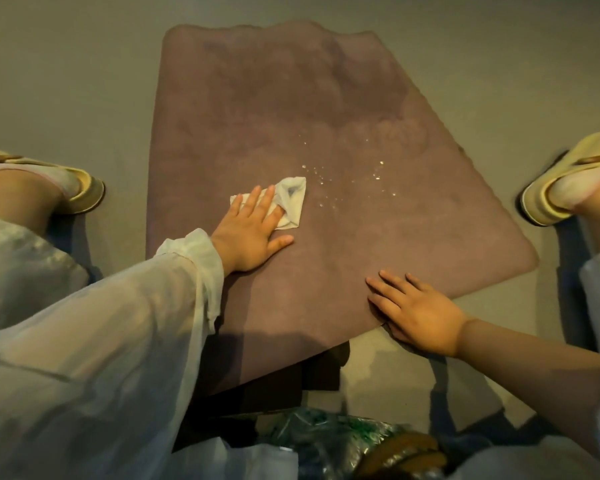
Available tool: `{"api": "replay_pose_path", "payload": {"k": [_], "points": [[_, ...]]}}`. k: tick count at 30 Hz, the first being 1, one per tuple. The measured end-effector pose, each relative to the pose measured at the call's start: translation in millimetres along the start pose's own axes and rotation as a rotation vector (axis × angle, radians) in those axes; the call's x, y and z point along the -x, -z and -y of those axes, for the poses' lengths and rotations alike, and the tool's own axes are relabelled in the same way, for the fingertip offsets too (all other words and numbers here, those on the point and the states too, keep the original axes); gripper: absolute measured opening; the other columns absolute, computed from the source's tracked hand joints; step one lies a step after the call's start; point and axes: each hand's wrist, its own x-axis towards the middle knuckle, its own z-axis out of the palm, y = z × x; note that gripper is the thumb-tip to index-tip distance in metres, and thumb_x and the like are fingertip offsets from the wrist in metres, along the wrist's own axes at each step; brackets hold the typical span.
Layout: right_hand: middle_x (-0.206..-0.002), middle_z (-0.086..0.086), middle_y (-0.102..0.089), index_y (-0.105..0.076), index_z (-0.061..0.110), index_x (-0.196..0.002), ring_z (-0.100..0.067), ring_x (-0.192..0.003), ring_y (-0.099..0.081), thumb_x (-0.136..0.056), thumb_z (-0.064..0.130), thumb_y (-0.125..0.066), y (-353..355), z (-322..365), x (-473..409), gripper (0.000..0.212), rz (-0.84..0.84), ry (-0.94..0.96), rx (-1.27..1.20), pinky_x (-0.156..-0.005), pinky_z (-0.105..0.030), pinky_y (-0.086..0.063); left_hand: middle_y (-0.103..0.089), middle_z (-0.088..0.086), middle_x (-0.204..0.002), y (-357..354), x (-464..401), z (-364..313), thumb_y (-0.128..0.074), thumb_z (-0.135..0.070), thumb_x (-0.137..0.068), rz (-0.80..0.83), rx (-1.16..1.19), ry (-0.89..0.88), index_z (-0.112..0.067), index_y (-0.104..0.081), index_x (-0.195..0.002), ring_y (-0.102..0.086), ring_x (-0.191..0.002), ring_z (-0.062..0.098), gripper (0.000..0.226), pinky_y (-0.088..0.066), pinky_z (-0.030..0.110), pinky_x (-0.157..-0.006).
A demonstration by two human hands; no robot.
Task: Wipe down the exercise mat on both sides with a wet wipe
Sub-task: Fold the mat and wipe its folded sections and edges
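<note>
The exercise mat [264, 109] is looking like a soft, matt, brownish-purple foam or rubber, with darker damp-looking blotches toward its 12 o'clock end and small water droplets [321, 174] glinting near the middle. The wet wipe [291, 202], under the fingers of the left hand [248, 230], is showing as thin, pale, crumpled non-woven cloth, creased into folds. The floor [66, 81] around the mat is appearing smooth and matt grey, without visible grain. The sleeve [118, 323] at 8 o'clock is hanging as sheer, semi-transparent whitish fabric. The slippers [84, 188] at 9 and 3 o'clock are looking like smooth, cream-coloured moulded foam or rubber. At 6 o'clock, a crinkled clear plastic bag [326, 441] is catching glossy highlights.
</note>
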Motion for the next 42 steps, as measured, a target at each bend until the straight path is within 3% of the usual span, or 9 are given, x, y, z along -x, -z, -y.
{"api": "replay_pose_path", "payload": {"k": [5,11,16,21,28,30,33,37,42], "points": [[-0.156,-0.013,-0.018,-0.032,0.014,-0.145,-0.035,-0.141,-0.021,-0.087,0.062,-0.042,-3.0,17.8,4.8,0.076,0.112,-0.178,-0.137,-0.11,-0.054,-0.025,0.015,0.011,-0.157,-7.3,17.6,-17.8,-0.019,-0.061,-0.093,0.027,0.034,0.005,-0.017,-0.002,-0.151,0.014,-0.144,0.029,0.075,0.007,0.045,-0.116],[-0.135,-0.022,-0.051,-0.058,0.003,-0.125,-0.04,-0.117,-0.054,-0.068,0.034,-0.079,-0.3,53.2,-18.6,0.068,-0.012,-0.112,-0.108,-0.087,-0.057,-0.049,0.017,0.011,-0.156,-14.6,35.8,-42.3,-0.021,-0.063,-0.092,0.021,0.029,-0.041,-0.019,-0.006,-0.151,0.014,-0.144,0.029,0.075,0.007,0.045,-0.115],[-0.157,-0.015,0.01,0.007,0.016,-0.15,-0.037,-0.144,-0.005,-0.097,0.015,-0.038,-12.1,13.3,-11.5,0.07,0.121,-0.32,-0.059,-0.111,-0.054,-0.017,0.018,0.011,-0.156,-26.3,57.1,-58.2,-0.018,-0.067,-0.088,0.015,-0.035,-0.155,-0.023,-0.009,-0.15,0.014,-0.144,0.03,0.076,0.008,0.045,-0.115],[-0.156,-0.022,-0.006,0.006,0.002,-0.148,-0.039,-0.14,-0.021,-0.097,-0.002,-0.028,-2.5,-7.5,-3.3,0.061,0.345,-0.417,0.064,-0.102,-0.045,-0.039,0.021,0.008,-0.155,-23.9,61.5,-56.7,-0.014,-0.068,-0.088,0.068,-0.069,-0.216,-0.026,-0.008,-0.15,0.019,-0.142,0.029,0.075,0.011,0.045,-0.114],[-0.155,-0.026,-0.005,0.006,-0.002,-0.147,-0.043,-0.139,-0.022,-0.098,-0.005,-0.029,20.6,20.5,11.4,0.06,0.505,-0.384,0.055,-0.102,-0.048,-0.038,0.042,0.007,-0.139,-25.8,101.1,-31.8,-0.012,-0.073,-0.085,0.193,-0.234,-0.458,-0.027,-0.001,-0.15,0.039,-0.129,0.03,0.08,0.025,0.044,-0.105],[-0.154,-0.028,-0.004,0.007,-0.004,-0.146,-0.045,-0.139,-0.021,-0.097,-0.009,-0.025,19.2,37.2,17.6,0.058,0.548,-0.352,0.026,-0.102,-0.048,-0.038,0.025,0.015,-0.147,-27.1,121.9,-27.2,-0.016,-0.072,-0.085,0.148,-0.247,-0.538,-0.024,-0.024,-0.148,0.02,-0.137,0.04,0.079,0.016,0.053,-0.107],[-0.153,-0.03,-0.003,0.008,-0.007,-0.145,-0.047,-0.138,-0.02,-0.096,-0.013,-0.022,18.8,60.3,23.0,0.058,0.633,-0.332,-0.007,-0.103,-0.049,-0.036,-0.041,0.023,-0.141,-27.3,150.8,-20.7,-0.026,-0.07,-0.082,0.062,-0.246,-0.657,-0.025,-0.064,-0.116,-0.042,-0.127,0.042,0.068,-0.034,0.062,-0.096],[-0.153,-0.031,-0.003,0.008,-0.005,-0.146,-0.046,-0.138,-0.023,-0.098,-0.009,-0.022,20.9,74.0,28.1,0.057,0.652,-0.35,-0.049,-0.101,-0.047,-0.042,-0.054,0.016,-0.133,-39.1,157.9,-7.4,-0.025,-0.071,-0.081,0.038,-0.29,-0.68,-0.026,-0.069,-0.109,-0.051,-0.122,0.036,0.069,-0.042,0.058,-0.092],[-0.155,-0.016,0.017,0.016,0.009,-0.147,-0.037,-0.144,-0.004,-0.092,0.066,-0.013,9.6,87.1,38.0,0.084,0.55,-0.264,-0.092,-0.109,-0.049,-0.025,-0.058,0.017,-0.127,-42.1,141.3,-15.8,-0.03,-0.065,-0.081,-0.073,-0.236,-0.616,-0.016,-0.073,-0.096,-0.057,-0.115,0.036,0.066,-0.046,0.059,-0.087]]}}
